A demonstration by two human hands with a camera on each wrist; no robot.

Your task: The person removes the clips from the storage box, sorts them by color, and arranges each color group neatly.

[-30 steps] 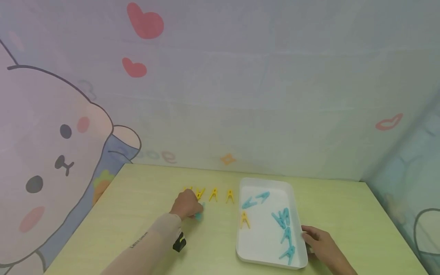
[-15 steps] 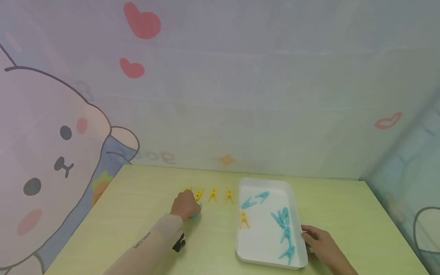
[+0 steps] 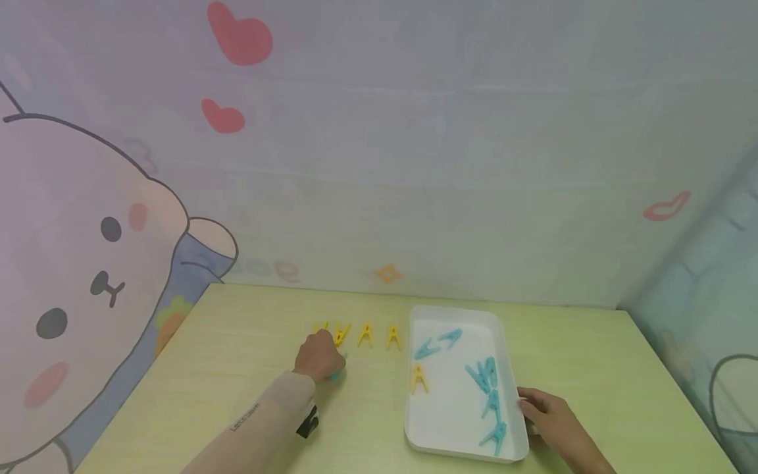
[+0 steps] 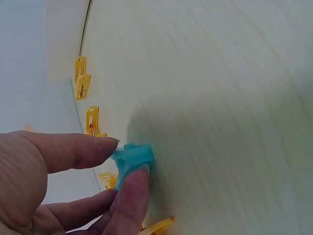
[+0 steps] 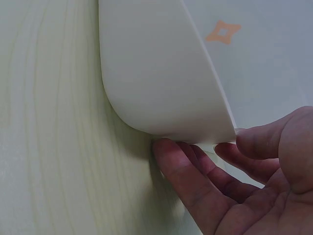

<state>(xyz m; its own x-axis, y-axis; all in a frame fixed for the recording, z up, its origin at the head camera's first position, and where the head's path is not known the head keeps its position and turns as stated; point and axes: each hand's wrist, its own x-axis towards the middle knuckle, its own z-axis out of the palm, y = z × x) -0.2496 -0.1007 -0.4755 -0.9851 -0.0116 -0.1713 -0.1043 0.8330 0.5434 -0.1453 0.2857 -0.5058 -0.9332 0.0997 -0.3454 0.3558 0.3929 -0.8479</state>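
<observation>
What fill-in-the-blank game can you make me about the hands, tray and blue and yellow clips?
The left hand pinches a clip coloured ____.
Inside the tray is just ____ yellow clip.
The right hand holds the side of the ____.
The other yellow clips lie on the ____.
Missing words: blue, one, tray, table.

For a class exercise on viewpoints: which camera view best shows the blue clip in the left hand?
The left wrist view: the blue clip is close up, pinched by the left hand and only partly covered. In the head view the hand hides most of it; the right wrist view shows none of it.
</observation>
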